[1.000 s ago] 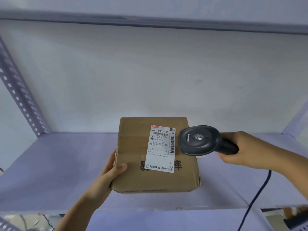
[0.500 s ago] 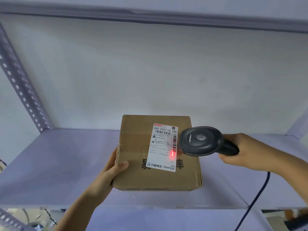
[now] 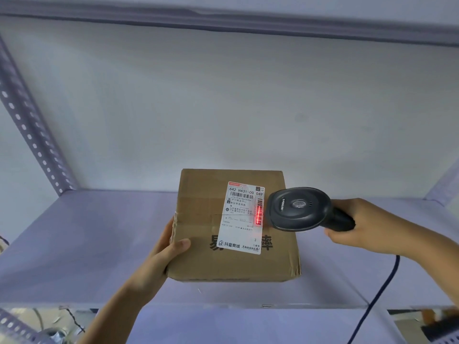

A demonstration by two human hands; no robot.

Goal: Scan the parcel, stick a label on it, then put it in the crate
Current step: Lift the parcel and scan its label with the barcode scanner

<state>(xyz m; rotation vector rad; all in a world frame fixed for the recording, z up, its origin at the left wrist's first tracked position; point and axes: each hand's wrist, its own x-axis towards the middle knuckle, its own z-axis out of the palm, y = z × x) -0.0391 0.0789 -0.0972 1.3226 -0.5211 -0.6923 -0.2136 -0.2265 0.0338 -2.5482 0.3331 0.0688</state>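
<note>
Two hands are working: your left hand (image 3: pixel 159 256) is gripping the stiff, probably light parcel (image 3: pixel 233 227) at frame centre by its edge; your right hand (image 3: pixel 360 227) is clasping the scanner (image 3: pixel 298 209).

two bare arms come up from the bottom of the view. the left hand (image 3: pixel 159 259) has no glove, no ring and no watch. its forearm is bare all the way down to the bottom edge, with no sleeve on it. the thumb shows a short, plain nail. the right hand (image 3: pixel 360 227) is bare too, with no ring and no band on the wrist. its forearm runs off the right edge with no sleeve showing. no clothing shows on either arm.
</note>
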